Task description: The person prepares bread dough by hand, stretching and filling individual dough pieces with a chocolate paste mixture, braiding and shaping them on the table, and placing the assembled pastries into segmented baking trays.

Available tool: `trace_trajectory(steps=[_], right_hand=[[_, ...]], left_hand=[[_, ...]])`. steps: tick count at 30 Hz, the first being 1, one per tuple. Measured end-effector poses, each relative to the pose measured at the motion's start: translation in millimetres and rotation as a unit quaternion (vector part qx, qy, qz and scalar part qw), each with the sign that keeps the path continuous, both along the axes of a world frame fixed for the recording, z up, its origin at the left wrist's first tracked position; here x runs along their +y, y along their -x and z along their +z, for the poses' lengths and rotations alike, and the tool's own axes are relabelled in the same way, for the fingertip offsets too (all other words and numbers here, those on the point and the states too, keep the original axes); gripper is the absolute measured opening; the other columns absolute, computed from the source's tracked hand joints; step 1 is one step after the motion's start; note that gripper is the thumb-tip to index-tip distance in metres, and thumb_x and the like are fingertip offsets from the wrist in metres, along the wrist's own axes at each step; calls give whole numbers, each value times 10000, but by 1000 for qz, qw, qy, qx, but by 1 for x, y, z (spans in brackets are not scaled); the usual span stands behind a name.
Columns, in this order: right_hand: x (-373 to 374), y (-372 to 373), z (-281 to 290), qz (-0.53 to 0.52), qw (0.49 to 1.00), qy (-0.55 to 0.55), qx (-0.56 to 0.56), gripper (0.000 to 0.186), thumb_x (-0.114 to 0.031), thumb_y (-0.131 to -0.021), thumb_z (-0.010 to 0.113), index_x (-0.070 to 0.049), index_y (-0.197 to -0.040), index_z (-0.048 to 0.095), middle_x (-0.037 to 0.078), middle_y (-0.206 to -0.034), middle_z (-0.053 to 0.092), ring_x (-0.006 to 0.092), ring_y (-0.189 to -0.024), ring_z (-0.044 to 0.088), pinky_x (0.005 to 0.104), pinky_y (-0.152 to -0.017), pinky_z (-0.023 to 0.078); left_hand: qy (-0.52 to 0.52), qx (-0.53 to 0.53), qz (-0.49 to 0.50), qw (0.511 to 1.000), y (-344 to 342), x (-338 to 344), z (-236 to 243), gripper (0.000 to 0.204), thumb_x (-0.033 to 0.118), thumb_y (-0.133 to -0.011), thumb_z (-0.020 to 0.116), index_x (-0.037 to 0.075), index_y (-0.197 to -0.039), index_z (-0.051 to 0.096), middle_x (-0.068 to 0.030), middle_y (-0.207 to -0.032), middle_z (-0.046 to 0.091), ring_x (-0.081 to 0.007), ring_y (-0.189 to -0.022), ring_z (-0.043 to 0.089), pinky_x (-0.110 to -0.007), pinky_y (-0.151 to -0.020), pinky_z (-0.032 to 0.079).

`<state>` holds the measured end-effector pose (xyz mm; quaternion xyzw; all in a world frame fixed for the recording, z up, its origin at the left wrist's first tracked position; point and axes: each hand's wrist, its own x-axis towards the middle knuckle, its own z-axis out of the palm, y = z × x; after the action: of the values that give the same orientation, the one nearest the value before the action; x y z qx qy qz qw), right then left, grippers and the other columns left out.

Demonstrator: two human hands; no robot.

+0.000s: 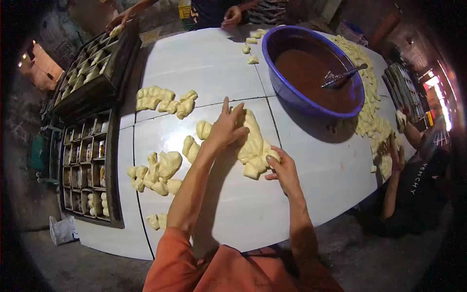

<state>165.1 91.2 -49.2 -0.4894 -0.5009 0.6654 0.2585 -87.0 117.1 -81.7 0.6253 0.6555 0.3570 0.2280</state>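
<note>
Near the middle of the white tiled table (180, 63) lies a long clump of pale dough pieces (250, 131). My left hand (228, 121) reaches over its upper left edge, fingers spread and apart. My right hand (282, 173) holds the lower right end of the clump, thumb on top and fingers curled round it. Smaller dough pieces (203, 129) sit left of my left hand. A lumpy pile (165, 168) and a short row (155, 97) of dough lie further left, and two small pieces (153, 221) lie beside my left forearm.
Compartment trays (114, 190), some holding dough, line the left edge. A blue tub (314, 109) of brown mixture with a utensil stands upper right, beside heaped dough (365, 78). A co-worker's hands (394, 155) work at right; other people's hands (231, 17) show at the back.
</note>
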Motion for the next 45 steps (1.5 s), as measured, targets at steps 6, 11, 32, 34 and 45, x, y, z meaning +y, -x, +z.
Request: trace_trajectory(steps=[6,11,32,34,45], right_hand=[[-5,-29,-7,-30,999,-28,-33,365,-126,-926,668,-13,-1259,568,64,-1057,658,119,-883,676,235,-651,596],[-17,-42,1,-95,994,18,52,313,-71,-907,665,-8,-1198,569,85,-1023,666,146,-801,691,258,-637,603],[-32,-93,22,-219,964,-77,126,450,-128,-937,652,-39,-1350,497,124,-1200,627,188,-992,644,293,-797,520],[-40,-84,33,-200,968,-83,127,489,-118,-944,632,-30,-1394,459,151,-1264,612,211,-1099,629,329,-908,513],[-67,-18,24,-9,984,-13,177,375,-193,-1030,534,-4,-1355,531,113,-1243,635,186,-1169,586,336,-1019,459]], left_hand=[[-122,184,8,975,-39,-35,26,444,270,-834,730,174,-1260,650,-223,-1491,413,-441,-1371,386,-517,-1031,420],[-81,178,-121,973,-68,-48,23,296,166,-836,706,182,-1131,674,-205,-1434,466,-448,-1369,390,-589,-1087,348],[-78,154,-89,981,-137,-85,35,516,283,-835,740,69,-1280,591,-198,-1397,475,-370,-1368,382,-620,-1126,223],[-100,111,-83,985,-140,-94,43,473,288,-850,753,48,-1235,621,-194,-1324,550,-333,-1298,488,-524,-1072,355],[143,-480,-3,866,-103,-141,64,380,209,-917,718,-39,-1197,655,-87,-996,709,-143,-884,660,-287,-772,522]])
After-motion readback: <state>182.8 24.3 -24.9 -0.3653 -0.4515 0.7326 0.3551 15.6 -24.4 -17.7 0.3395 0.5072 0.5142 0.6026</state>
